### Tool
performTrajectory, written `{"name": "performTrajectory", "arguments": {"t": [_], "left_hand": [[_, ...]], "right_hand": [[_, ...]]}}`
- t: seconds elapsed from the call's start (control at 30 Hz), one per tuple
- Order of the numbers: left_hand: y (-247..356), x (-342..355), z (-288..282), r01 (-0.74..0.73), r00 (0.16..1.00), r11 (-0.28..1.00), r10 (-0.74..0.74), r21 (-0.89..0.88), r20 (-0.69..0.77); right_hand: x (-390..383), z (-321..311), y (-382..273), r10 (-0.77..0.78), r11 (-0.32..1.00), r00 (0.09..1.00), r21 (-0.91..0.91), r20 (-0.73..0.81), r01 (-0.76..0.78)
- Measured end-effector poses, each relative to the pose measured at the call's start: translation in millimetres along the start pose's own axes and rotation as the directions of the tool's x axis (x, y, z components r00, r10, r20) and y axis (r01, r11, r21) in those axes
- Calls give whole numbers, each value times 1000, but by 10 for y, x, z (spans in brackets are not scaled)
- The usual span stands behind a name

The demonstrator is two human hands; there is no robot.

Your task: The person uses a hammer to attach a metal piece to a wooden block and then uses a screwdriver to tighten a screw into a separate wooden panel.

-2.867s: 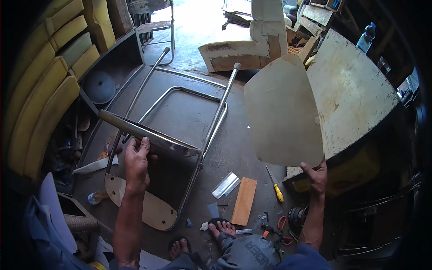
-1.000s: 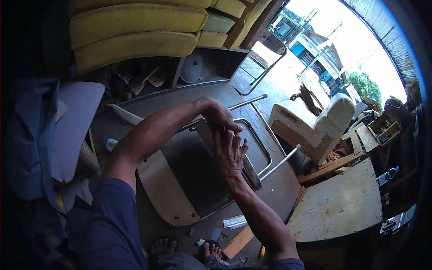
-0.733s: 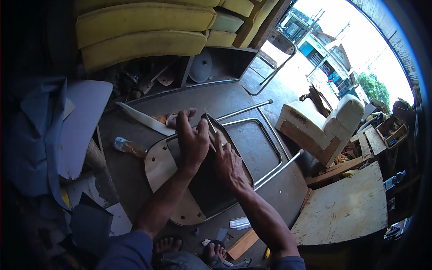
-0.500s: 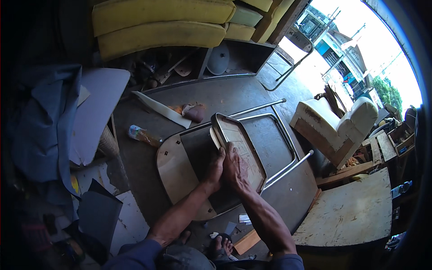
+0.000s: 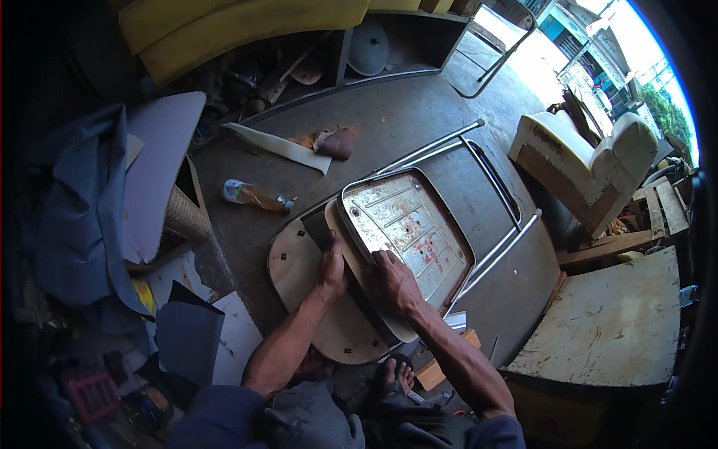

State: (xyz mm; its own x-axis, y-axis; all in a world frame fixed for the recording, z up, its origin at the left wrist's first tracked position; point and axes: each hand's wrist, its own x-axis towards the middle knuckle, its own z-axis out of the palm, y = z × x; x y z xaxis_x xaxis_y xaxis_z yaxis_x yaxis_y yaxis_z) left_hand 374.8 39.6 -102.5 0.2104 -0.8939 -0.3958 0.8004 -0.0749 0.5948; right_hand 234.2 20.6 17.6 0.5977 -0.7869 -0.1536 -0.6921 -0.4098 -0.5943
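Left hand (image 5: 332, 263): fingers curled over the near left edge of the rusty white metal seat pan (image 5: 407, 232), which is set in a tubular steel chair frame (image 5: 493, 187) on the concrete floor (image 5: 389, 127). Right hand (image 5: 394, 280): closed on the pan's lower rim. Rounded plywood board (image 5: 299, 273) beneath is partly hidden; fingertips cannot be made out.

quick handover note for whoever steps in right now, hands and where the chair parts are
Left hand: pressed on the near left edge of the metal seat pan, fingers curled over its rim.
Right hand: flat on the pan's near edge, gripping it.
The pan lies underside up, rusty and stained, over the tubular chair frame on the concrete floor.
A rounded wooden board lies under the pan and frame, partly covered.
Done: pan set onto the frame area.
Left: whether it is seated or fastened cannot be told.
A plastic bottle lies to the left.
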Motion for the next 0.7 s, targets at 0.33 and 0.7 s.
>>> {"name": "performTrajectory", "arguments": {"t": [0.33, 0.7], "left_hand": [[-6, 0, 110, 106, 967, 977, -58, -183, 247], [126, 75, 275, 145, 982, 919, -89, -366, 166]], "right_hand": [[16, 186, 103, -69, 997, 997, 40, -37, 70], [-15, 378, 302, -155, 988, 980, -44, -124, 150]]}}
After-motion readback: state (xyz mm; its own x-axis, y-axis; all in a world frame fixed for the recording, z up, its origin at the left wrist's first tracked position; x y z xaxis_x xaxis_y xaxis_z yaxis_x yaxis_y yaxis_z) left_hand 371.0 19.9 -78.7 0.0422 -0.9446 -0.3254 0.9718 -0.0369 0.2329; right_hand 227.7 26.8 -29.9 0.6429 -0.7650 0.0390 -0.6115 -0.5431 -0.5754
